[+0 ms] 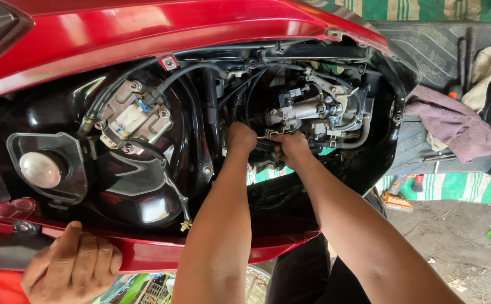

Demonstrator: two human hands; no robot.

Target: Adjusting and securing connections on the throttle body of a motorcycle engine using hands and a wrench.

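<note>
I look down into the open bay of a red scooter (144, 28) with its seat off. My left hand (240, 138) reaches down among black hoses in the middle of the bay, with its fingers curled and hidden below. Beside it, my right hand (293, 147) is closed on a small metal clip (273, 134) just under the grey throttle body (307, 110). The two hands almost touch.
Another person's hand (71, 270) rests on the red side panel at the bottom left. A fuel pump plate (133, 118) with hoses sits on the left. A purple rag (453, 124) and tools lie on the footboard at the right. An orange tool (396, 200) lies on the ground.
</note>
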